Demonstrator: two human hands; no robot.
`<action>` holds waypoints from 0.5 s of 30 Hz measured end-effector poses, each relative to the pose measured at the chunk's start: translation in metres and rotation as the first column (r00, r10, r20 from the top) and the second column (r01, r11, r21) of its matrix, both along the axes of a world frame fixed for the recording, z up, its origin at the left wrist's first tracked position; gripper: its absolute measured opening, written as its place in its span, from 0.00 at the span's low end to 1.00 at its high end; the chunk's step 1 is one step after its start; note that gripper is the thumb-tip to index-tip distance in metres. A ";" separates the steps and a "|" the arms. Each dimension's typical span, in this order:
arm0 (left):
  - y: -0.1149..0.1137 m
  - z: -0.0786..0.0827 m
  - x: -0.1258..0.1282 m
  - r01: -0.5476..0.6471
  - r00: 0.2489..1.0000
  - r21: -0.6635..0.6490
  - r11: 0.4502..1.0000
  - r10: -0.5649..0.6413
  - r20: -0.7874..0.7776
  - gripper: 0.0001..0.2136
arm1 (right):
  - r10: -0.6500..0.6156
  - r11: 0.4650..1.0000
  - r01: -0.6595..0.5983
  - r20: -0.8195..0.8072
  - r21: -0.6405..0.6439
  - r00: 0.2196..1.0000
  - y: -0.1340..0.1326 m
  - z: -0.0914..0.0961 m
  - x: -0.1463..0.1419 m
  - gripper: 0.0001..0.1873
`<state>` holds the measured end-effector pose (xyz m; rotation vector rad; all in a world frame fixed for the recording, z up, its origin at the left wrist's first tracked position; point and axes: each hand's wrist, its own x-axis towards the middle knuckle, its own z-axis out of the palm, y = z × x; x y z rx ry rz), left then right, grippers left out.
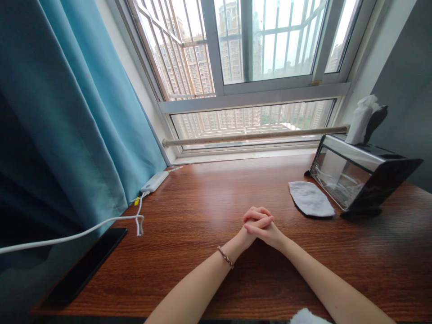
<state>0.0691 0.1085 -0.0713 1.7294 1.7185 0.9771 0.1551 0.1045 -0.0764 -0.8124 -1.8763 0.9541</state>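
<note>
My left hand point(248, 231) and my right hand point(270, 235) are clasped together over the middle of the brown wood-grain table point(209, 202). Their fingers interlace and fold closed, and no object shows between them. A braided bracelet point(225, 257) circles my left wrist. To the right of the hands, apart from them, a greyish-white fabric piece point(312, 199) with a dark lower edge lies flat. The palms are hidden.
A clear-sided holder point(344, 173) with white tissue sticking up stands at right. On the left are a white power strip point(154, 181), a white cable point(70, 237) and a flat black device point(86, 265). A blue curtain point(91, 103) hangs beside the window point(270, 87).
</note>
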 end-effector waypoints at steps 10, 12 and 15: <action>-0.014 0.012 0.026 -0.039 0.995 -0.027 0.999 0.041 0.086 0.15 | 0.016 1.000 -0.015 -0.023 0.011 1.000 0.000 -0.002 0.000 0.08; -0.016 0.014 0.028 -0.056 0.994 -0.032 0.998 0.058 0.096 0.15 | 0.014 1.000 -0.014 -0.023 0.011 1.000 0.000 -0.002 0.000 0.08; -0.016 0.014 0.028 -0.065 0.992 -0.035 0.997 0.068 0.109 0.14 | 0.012 1.000 -0.012 -0.026 0.010 1.000 0.000 -0.003 0.000 0.08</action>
